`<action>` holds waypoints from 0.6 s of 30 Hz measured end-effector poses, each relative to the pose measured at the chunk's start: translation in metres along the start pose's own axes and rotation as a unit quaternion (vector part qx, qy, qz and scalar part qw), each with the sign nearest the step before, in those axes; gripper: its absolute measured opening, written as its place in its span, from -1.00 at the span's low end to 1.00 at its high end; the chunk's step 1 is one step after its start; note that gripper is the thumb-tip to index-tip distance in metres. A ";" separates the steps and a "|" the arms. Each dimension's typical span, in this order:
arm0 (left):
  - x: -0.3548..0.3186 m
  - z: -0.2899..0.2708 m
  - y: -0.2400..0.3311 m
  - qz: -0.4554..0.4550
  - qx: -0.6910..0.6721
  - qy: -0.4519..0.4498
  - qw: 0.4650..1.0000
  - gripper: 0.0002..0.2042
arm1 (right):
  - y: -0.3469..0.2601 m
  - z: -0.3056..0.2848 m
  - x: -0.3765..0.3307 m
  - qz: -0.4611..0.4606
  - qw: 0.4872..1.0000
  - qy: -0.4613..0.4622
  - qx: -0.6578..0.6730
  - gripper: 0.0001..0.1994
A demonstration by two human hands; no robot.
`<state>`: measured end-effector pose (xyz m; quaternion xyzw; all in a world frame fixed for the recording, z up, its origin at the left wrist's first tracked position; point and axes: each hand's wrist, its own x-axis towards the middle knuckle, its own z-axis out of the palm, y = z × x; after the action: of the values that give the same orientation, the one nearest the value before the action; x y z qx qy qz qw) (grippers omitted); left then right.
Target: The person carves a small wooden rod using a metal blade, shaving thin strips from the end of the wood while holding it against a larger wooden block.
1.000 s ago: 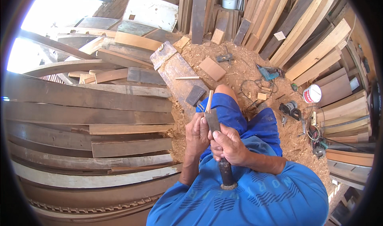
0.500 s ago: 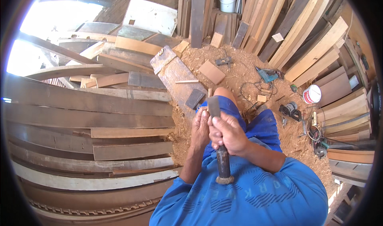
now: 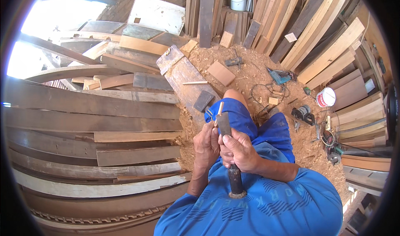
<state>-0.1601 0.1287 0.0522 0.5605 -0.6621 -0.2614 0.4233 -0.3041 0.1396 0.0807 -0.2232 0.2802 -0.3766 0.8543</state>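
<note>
In my right hand is a wide chisel, its fingers wrapped round it where blade and dark handle meet. The flat blade points away from me, and the handle's butt is against my blue shirt. My left hand is closed beside it, pinching a thin strip of wood that stands up at the blade's left edge. Most of the strip's lower part is hidden by my fingers and the blade. Both hands are over my lap, close together.
Stacked planks fill the left side. Ahead lies a worn board with a dark block and a thin stick. Among the shavings are a flat wood piece, a teal power tool with its cord, and a white bucket.
Both hands have shifted slightly down toward my body. The chisel has tilted a little, its butt sliding right, and more of the wood strip shows past the blade.
</note>
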 end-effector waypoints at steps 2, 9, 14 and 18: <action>-0.004 0.000 -0.002 -0.006 0.005 -0.005 1.000 -0.83 | 0.000 -0.001 0.000 -0.003 1.000 0.001 0.001 -0.78; -0.010 0.005 0.003 -0.057 0.003 -0.022 0.998 -0.84 | -0.001 -0.004 -0.002 -0.015 1.000 0.027 -0.006 -0.78; -0.089 0.021 -0.025 -0.106 -0.030 -0.109 0.988 -0.86 | -0.034 -0.006 -0.019 -0.147 0.988 0.042 -0.013 -0.81; -0.043 0.021 -0.031 -0.216 -0.296 -0.045 0.929 -0.86 | -0.021 -0.021 0.003 -0.077 0.992 0.100 0.008 -0.80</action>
<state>-0.1613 0.1599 0.0047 0.5267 -0.4359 -0.5556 0.4732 -0.3271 0.1204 0.0768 -0.1983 0.3433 -0.4638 0.7923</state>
